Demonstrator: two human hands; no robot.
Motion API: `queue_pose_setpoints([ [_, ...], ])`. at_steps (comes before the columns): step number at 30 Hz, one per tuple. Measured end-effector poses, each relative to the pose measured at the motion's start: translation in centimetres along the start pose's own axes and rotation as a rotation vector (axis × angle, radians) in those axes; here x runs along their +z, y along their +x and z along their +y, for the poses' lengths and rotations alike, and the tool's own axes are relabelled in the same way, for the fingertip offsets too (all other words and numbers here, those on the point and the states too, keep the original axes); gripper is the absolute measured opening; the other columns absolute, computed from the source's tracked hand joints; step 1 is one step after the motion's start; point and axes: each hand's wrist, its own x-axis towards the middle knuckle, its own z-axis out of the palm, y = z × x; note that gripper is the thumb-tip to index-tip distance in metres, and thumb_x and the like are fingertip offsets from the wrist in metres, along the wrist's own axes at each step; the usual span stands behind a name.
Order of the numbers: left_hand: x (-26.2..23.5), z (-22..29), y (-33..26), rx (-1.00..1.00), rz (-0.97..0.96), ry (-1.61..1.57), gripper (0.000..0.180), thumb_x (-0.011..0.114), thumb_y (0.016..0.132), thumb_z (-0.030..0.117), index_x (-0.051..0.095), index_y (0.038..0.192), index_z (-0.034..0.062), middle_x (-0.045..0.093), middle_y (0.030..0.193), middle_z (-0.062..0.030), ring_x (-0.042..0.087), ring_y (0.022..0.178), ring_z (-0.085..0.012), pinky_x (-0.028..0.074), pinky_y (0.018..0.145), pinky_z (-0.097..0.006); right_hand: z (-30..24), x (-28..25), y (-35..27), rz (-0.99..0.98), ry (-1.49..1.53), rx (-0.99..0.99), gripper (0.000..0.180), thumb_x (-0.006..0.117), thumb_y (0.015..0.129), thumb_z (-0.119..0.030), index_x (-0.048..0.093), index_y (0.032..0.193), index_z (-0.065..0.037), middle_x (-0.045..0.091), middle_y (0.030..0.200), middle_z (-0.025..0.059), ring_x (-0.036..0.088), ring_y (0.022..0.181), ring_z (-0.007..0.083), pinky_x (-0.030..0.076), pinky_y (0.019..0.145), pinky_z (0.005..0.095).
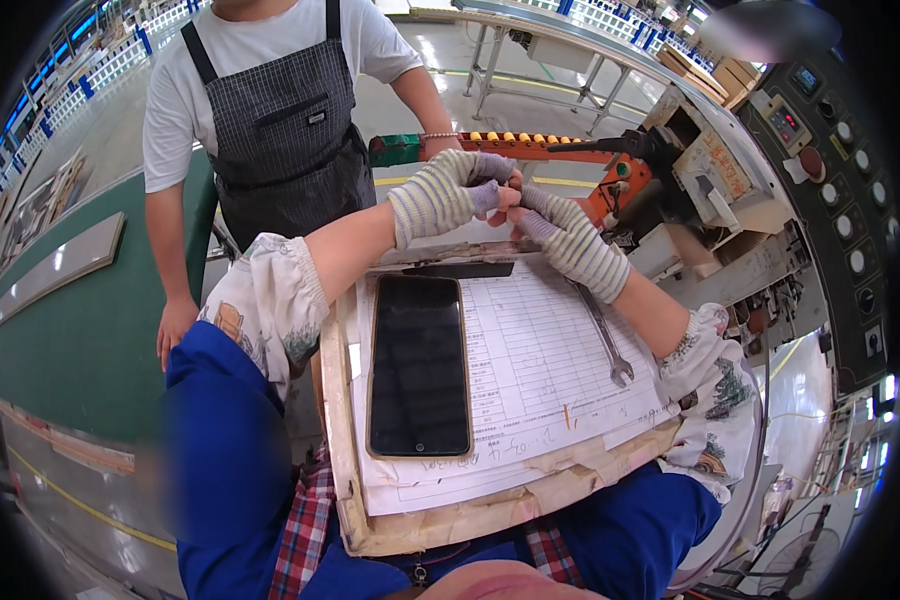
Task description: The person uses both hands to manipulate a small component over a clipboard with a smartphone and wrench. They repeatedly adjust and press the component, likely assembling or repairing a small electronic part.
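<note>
At the far left a long green table (80, 330) runs beside a co-worker in a checked apron (285, 130), whose hand (175, 330) hangs at its edge, leaving little room. On the lap, a taped clipboard (450, 520) carries a printed form (540, 370), a dark phone (418, 365) and a wrench (602, 335). Above it the gloved left hand (445, 190) and gloved right hand (565, 235) meet fingertip to fingertip, pinching something too small to make out.

Counted: one dark phone (419, 365), one printed form sheet (540, 350), one wrench (604, 335), one clipboard (450, 525), two striped knit gloves (440, 192), one co-worker (270, 100) standing opposite.
</note>
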Motion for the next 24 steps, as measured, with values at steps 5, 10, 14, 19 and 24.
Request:
queue_pose_setpoints([
  [5, 0.1, 0.7, 0.0, -0.069, -0.008, 0.032, 0.034, 0.064, 0.08, 0.027, 0.058, 0.104, 0.0027, 0.06, 0.076, -0.0018, 0.054, 0.061, -0.0053, 0.045, 0.054, -0.019, 0.2, 0.1, -0.3, -0.006, 0.014, -0.013, 0.029, 0.048, 0.089, -0.019, 0.052, 0.114, -0.004, 0.059, 0.09, 0.001, 0.051, 0.073, 0.0052, 0.044, 0.07, 0.0194],
  [10, -0.3, 0.3, 0.3, -0.062, -0.011, 0.03, 0.035, 0.063, 0.081, 0.027, 0.057, 0.104, 0.0025, 0.061, 0.077, -0.0018, 0.056, 0.062, -0.006, 0.046, 0.054, -0.019, 0.3, 0.2, 0.1, 0.027, -0.08, -0.033, 0.027, 0.047, 0.09, -0.019, 0.053, 0.112, -0.004, 0.059, 0.088, 0.0007, 0.05, 0.072, 0.005, 0.044, 0.068, 0.0202],
  [14, 1.0, 0.8, -0.7, 0.167, 0.001, -0.067, 0.031, 0.061, 0.083, 0.028, 0.057, 0.099, 0.0016, 0.062, 0.078, -0.0034, 0.058, 0.065, -0.0073, 0.047, 0.055, -0.02, 0.4, -0.3, -0.1, 0.006, -0.29, -0.197, 0.026, 0.046, 0.089, -0.02, 0.052, 0.108, -0.002, 0.057, 0.085, 0.0013, 0.051, 0.072, 0.0075, 0.044, 0.068, 0.0225],
  [19, 0.5, 1.0, -0.8, 0.021, 0.015, -0.142, 0.029, 0.058, 0.082, 0.029, 0.06, 0.088, 0.0003, 0.061, 0.071, -0.0043, 0.058, 0.063, -0.01, 0.047, 0.057, -0.023, 2.2, -0.5, 0.1, 0.005, -0.361, -0.315, 0.022, 0.045, 0.087, -0.016, 0.052, 0.101, 0.0, 0.054, 0.081, 0.0048, 0.05, 0.076, 0.0093, 0.043, 0.07, 0.0248],
  [24, -0.4, 3.6, -2.9, -0.025, 0.013, -0.187, 0.024, 0.057, 0.081, 0.021, 0.061, 0.087, -0.0013, 0.062, 0.071, -0.0067, 0.059, 0.061, -0.0117, 0.049, 0.057, -0.026, 0.3, 0.5, -0.1, -0.065, -0.444, -0.242, 0.021, 0.044, 0.086, -0.01, 0.052, 0.1, 0.003, 0.057, 0.089, 0.0089, 0.052, 0.083, 0.0136, 0.042, 0.075, 0.0268],
])
